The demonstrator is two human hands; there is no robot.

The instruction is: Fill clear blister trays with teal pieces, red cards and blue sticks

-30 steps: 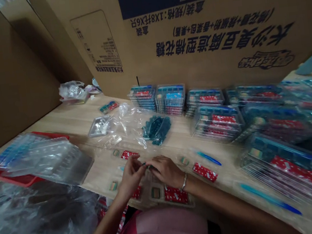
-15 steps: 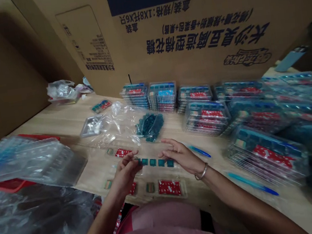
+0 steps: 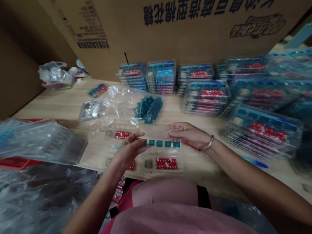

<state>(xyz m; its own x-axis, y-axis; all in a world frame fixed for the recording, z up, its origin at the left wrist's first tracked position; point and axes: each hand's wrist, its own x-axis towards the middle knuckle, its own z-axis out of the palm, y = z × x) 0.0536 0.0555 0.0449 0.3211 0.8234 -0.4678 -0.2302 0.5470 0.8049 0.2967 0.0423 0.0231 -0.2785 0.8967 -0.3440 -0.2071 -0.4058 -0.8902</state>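
A row of several small teal squares (image 3: 160,143) spans the gap between my hands, seemingly in a clear plastic tray whose edges barely show. My left hand (image 3: 128,149) is closed at its left end, fingertips pinched together. At the right end, my right hand (image 3: 189,133) curls its thumb and fingers around the clear plastic. A sliver of red (image 3: 192,146) shows under my right hand; its kind is hidden. Closer to me lies a clear tray with a red spotted packet (image 3: 166,163) and a small tan-green piece (image 3: 148,164). Another red packet (image 3: 122,134) lies beyond my left hand.
A clear bag of teal pieces (image 3: 148,109) lies ahead. Stacked filled trays (image 3: 206,95) line the back and right. On the left, clear plastic trays (image 3: 48,141) rest over a red tray (image 3: 22,163). A cardboard box (image 3: 191,33) stands behind. A blue pen (image 3: 257,163) lies right.
Both hands have shifted right together with the row of teal squares, relative to the tray nearer me. The red sliver now shows under my right hand. The whole view has tilted downward.
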